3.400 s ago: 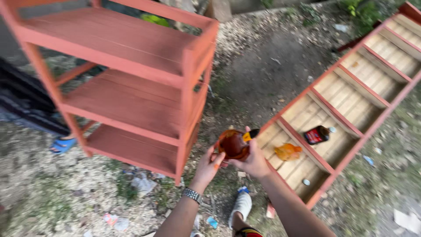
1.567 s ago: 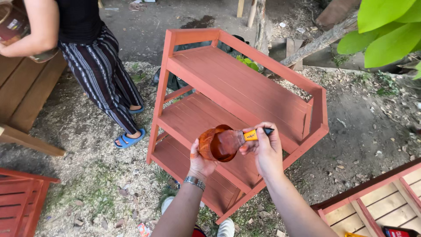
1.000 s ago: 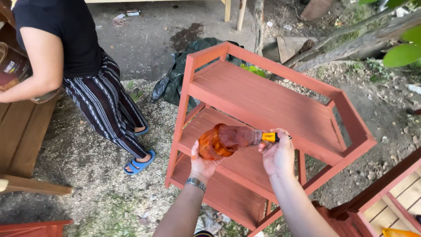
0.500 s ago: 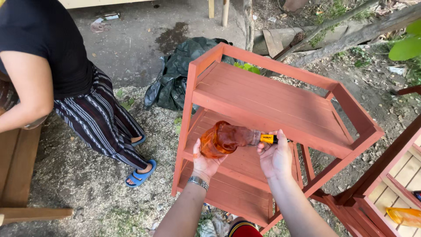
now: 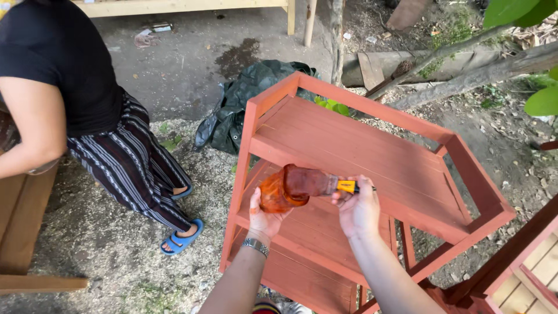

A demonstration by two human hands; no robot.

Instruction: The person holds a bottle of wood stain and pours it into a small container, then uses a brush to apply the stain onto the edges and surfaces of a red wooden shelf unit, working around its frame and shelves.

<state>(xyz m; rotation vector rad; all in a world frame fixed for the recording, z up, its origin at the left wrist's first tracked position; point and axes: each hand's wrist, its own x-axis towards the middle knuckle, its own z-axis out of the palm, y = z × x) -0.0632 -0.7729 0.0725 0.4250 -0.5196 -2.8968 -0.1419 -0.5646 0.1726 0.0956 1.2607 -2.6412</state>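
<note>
- The left hand [image 5: 266, 216] holds a small plastic cup [image 5: 275, 195] stained with red-brown paint; the fingers are cupped under it and the cup tilts to the right.
- The right hand [image 5: 357, 208] is closed around the yellow and black handle of a paintbrush [image 5: 314, 184].
- The head of the brush, thick with red-brown paint, lies across the mouth of the cup and touches it; I think the bristles are partly inside, but the paint hides the edge.
- Both hands are over the red-brown wooden shelf rack [image 5: 372, 151], just above its middle shelf and in front of the top shelf.
- The rack has three slatted shelves and stands on ground covered with sawdust and small stones.
- A metal bracelet [image 5: 255, 246] is on the left wrist.
- To the left stands another person [image 5: 75, 99] in a black shirt, striped trousers and blue sandals [image 5: 181, 236].
- Behind the rack a dark green tarp [image 5: 244, 99] lies crumpled on the ground.
- Near the left edge is a part of an unpainted wooden bench [image 5: 23, 232].
- Green leaves [image 5: 523, 17] and a rough tree branch [image 5: 465, 72] are at the upper right.
</note>
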